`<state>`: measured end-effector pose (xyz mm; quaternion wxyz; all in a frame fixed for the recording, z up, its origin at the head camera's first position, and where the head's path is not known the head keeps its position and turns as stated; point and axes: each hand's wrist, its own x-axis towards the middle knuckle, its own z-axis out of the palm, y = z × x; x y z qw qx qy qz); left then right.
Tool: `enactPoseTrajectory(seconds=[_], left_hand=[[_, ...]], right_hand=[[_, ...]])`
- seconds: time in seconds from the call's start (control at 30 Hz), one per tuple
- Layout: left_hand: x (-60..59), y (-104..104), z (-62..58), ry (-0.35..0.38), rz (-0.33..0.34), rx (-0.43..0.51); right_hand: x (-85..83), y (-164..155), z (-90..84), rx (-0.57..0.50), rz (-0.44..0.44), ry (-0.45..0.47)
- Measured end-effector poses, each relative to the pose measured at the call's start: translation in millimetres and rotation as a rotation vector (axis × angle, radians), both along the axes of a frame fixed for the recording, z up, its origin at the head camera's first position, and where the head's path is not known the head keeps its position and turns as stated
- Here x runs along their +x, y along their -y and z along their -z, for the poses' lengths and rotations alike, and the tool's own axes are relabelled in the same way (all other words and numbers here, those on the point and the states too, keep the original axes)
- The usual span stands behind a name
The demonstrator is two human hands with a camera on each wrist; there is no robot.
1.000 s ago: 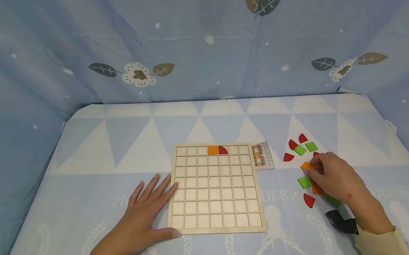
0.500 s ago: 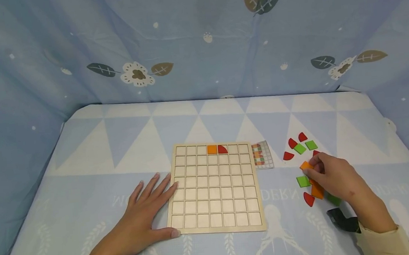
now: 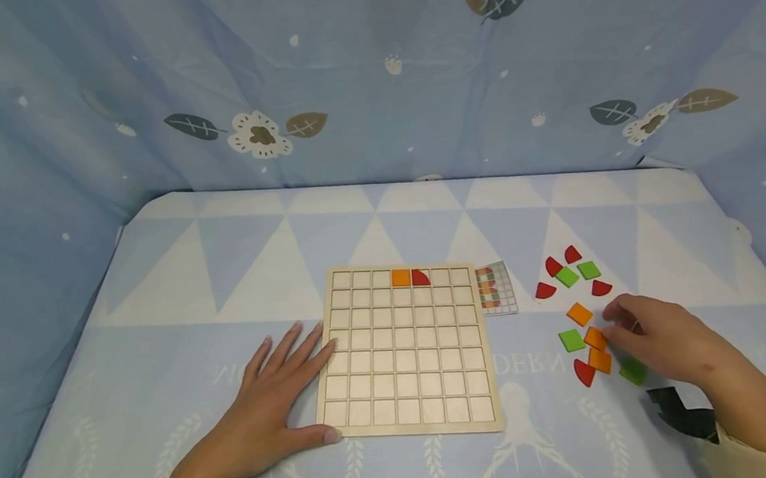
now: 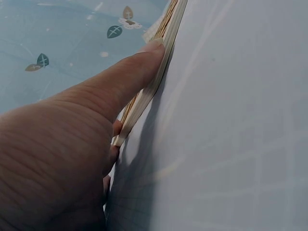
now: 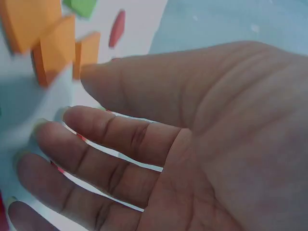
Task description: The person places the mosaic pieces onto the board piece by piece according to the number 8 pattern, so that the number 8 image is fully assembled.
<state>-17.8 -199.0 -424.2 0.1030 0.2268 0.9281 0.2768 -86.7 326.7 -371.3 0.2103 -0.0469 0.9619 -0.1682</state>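
A square wooden grid board (image 3: 383, 427) lies on the table. In its far row sit an orange square tile (image 3: 400, 277) and a red quarter-circle tile (image 3: 420, 277), side by side. My left hand (image 3: 270, 404) rests spread at the board's left edge, its thumb at the near left corner; the left wrist view shows the thumb against the board's side. My right hand (image 3: 663, 339) is just right of several orange square tiles (image 3: 580, 314), fingers slightly bent. In the right wrist view nothing is between thumb and fingers, and orange tiles (image 5: 57, 50) stand close past the thumb tip.
Around the orange tiles lie several green square tiles (image 3: 572, 340) and red quarter-circle tiles (image 3: 584, 373). A printed pattern card (image 3: 496, 289) touches the board's right side. A black band-like object (image 3: 684, 416) is at the right wrist. A patterned curtain (image 3: 368, 79) borders the table.
My right hand has drawn back to the right, off the orange tiles. They now lie uncovered on the table, as does a red tile beyond them. My left hand stays at the board.
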Motion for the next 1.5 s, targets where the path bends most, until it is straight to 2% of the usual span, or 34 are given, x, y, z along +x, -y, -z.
enactPoseTrajectory(seconds=[0.13, 0.33, 0.5, 0.73, 1.07, 1.3, 1.4, 1.5], left_hand=[[0.1, -0.2, 0.6, -0.003, 0.001, -0.003], [0.0, -0.4, 1.4, -0.002, -0.001, -0.015], [-1.2, -0.1, 1.6, 0.008, 0.001, -0.009], [-1.1, 0.5, 1.2, -0.009, 0.006, 0.000], [-0.6, 0.6, 2.4, -0.022, 0.011, 0.001], [0.7, -0.3, 0.6, -0.015, 0.007, 0.009], [0.3, -0.4, 0.3, -0.012, 0.008, 0.002], [0.0, -0.4, 0.1, -0.003, 0.006, 0.004]], right_hand=[[1.2, -12.6, -4.5, -0.008, 0.032, 0.061], [4.4, -14.7, -0.9, -0.020, 0.055, 0.207], [7.4, -7.2, 5.8, 0.037, 0.053, 0.260], [6.6, 2.4, 6.8, 0.053, 0.027, 0.177], [7.3, -0.4, 7.5, 0.008, 0.065, 0.089], [11.3, 1.2, 0.4, -0.021, 0.094, 0.010], [12.1, 8.6, -5.4, -0.059, 0.096, -0.043], [11.1, 21.2, -11.8, -0.141, 0.059, -0.087]])
